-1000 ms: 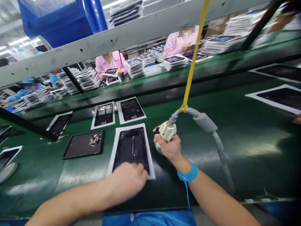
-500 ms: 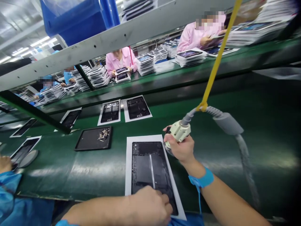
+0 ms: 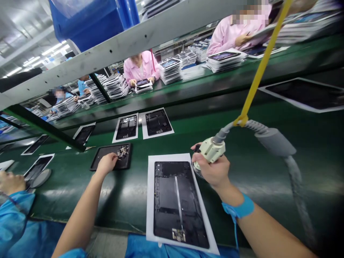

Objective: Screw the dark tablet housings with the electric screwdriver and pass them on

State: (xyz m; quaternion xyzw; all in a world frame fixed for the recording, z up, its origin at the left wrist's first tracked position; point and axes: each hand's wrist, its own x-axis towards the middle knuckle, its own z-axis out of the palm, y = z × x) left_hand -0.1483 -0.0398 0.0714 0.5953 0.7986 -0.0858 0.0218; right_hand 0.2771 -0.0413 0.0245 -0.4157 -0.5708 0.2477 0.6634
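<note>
My left hand reaches over a black tray, its fingertips pinched together at the edge of a pile of small metal parts. Whether a part is between them is too small to make out. My right hand is wrapped round a cream-coloured corded hand tool, held beside the top right corner of a tablet back housing. That black housing lies inner side up on a white sheet, with a small metallic board near its lower end. The tool's lower end is mostly hidden.
A yellow strap holds up the tool's grey cable. More housings on white sheets lie along the green belt. At left, a co-worker's hand is near a round grey object. A shelf beam crosses above.
My left hand has moved from the housing's lower end up and left to the tray, uncovering the metallic board. The right hand keeps its grip. Another housing has come into view at far right.
</note>
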